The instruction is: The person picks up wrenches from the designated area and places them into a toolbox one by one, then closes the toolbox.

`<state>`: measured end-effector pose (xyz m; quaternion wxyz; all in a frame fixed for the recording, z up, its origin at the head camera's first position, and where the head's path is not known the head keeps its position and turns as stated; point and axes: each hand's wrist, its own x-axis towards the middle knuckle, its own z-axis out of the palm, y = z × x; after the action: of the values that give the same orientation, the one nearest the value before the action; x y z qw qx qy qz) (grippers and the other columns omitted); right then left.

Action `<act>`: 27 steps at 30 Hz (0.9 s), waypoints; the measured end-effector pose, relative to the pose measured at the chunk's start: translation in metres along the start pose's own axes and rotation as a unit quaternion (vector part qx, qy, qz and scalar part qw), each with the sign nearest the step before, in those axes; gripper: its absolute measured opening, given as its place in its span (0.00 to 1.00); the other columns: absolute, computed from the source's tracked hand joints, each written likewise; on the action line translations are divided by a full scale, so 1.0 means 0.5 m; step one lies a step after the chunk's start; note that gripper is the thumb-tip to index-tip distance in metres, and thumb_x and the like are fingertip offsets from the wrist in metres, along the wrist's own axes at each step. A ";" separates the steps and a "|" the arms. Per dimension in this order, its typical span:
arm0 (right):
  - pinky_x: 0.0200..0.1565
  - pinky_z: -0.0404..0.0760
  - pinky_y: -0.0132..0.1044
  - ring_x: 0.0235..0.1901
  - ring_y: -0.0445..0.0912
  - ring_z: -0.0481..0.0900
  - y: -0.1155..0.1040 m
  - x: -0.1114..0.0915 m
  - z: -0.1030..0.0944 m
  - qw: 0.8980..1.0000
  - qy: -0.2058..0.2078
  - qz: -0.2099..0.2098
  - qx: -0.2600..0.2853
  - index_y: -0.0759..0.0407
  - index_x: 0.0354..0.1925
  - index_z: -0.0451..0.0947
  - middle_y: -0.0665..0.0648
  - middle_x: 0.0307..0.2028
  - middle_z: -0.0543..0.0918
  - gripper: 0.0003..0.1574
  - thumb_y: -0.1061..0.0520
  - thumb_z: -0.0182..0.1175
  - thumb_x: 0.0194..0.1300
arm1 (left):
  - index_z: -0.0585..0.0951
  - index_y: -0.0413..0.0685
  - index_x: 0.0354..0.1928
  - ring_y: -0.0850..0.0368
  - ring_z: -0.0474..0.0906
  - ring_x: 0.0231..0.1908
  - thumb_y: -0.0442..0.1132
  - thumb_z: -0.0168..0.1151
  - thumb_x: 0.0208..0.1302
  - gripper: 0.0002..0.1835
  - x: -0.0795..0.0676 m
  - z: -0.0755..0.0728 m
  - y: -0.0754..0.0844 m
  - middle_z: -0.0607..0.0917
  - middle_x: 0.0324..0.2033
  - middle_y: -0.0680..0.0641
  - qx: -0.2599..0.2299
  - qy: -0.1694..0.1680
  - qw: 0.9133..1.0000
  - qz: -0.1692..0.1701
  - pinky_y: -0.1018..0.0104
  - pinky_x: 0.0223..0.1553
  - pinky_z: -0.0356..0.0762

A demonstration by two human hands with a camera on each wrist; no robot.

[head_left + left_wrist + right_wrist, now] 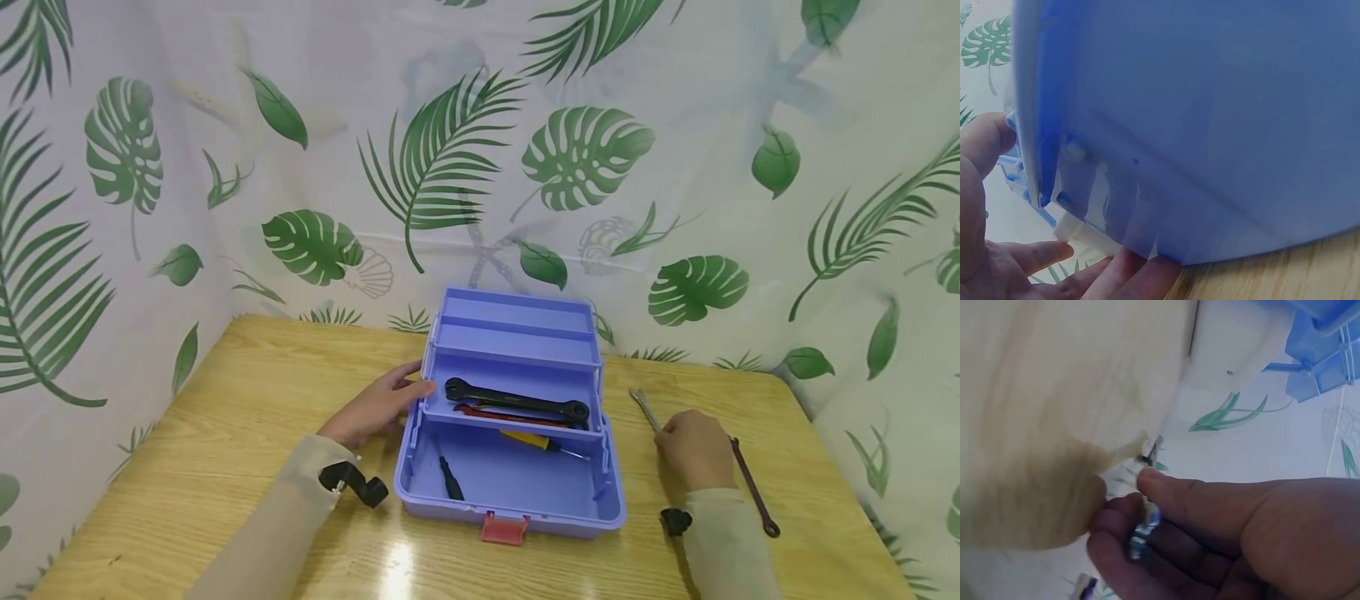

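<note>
A purple-blue toolbox [517, 517] stands unfolded on the table, its tiers raised toward the back. My left hand [382, 404] holds its left side, thumb at the tray edge and fingers [1116, 275] against the outer wall. To the right of the box, my right hand [697, 450] grips a silver wrench [643, 407] close to the tabletop; part of the wrench is hidden by the fingers. Just beyond that hand lies a dark wrench [753, 487]. A black ratchet wrench [517, 400] and a red wrench [510, 417] lie in the box's middle tray.
Inside the box's bottom are a black-handled screwdriver [450, 479] and a yellow-and-black-handled screwdriver [528, 438]. A red latch [504, 529] hangs at the front. Behind the wooden table [225, 467] hangs a leaf-patterned cloth [465, 167].
</note>
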<state>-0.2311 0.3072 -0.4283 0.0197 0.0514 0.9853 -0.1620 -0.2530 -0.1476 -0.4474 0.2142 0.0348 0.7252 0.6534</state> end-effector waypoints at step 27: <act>0.26 0.78 0.37 0.30 0.53 0.87 -0.051 0.001 -0.025 0.982 0.142 -0.033 0.118 0.71 0.48 0.86 0.65 0.34 0.90 0.15 0.60 0.59 0.76 | 0.56 0.55 0.82 0.40 0.83 0.55 0.57 0.63 0.73 0.43 -0.002 0.000 0.004 0.72 0.69 0.34 -0.005 -0.003 1.000 -0.004 0.45 0.49 0.87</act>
<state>-0.2344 0.2871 -0.4086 -0.1315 0.0437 0.9531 -0.2692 -0.2528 -0.1477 -0.4455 0.2190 0.0326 0.7217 0.6558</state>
